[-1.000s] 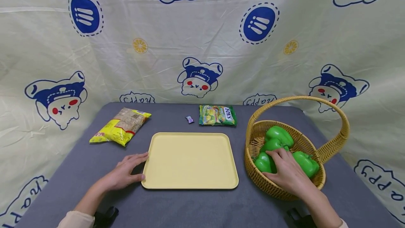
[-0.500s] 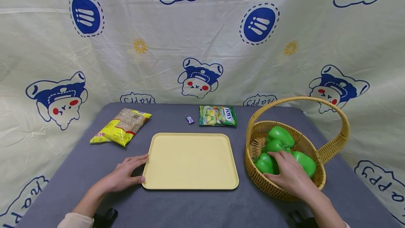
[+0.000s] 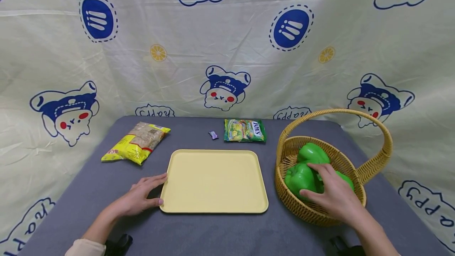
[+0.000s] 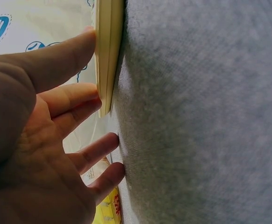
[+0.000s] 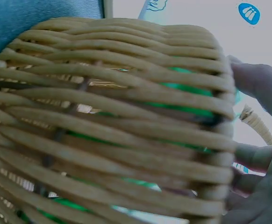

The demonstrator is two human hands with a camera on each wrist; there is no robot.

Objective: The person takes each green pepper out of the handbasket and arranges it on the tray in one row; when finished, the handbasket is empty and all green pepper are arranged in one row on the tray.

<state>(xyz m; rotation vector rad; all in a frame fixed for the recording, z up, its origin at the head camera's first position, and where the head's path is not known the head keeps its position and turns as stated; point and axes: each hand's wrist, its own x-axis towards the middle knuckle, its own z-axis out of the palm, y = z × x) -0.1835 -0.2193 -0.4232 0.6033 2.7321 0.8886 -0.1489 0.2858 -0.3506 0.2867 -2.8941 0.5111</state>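
In the head view my left hand lies at the left edge of a pale yellow rectangular tray. Its thumb and foremost fingers touch the tray's rim in the left wrist view, fairly straight, while the other fingers spread over the cloth. My right hand reaches into a wicker basket and grips a green bell pepper between thumb and fingers. Another green pepper sits behind it, and one more is partly covered by the hand. Basket weave hides most of the right wrist view.
A yellow plastic bag of brownish contents lies at the back left. Behind the tray are a small purple wrapped piece and a green snack packet. The basket's tall handle arches over its right side. A printed curtain hangs behind.
The gripped pepper has turned and risen a little in the basket as my right hand shifts slightly right and up. My left hand and the tray stay put.
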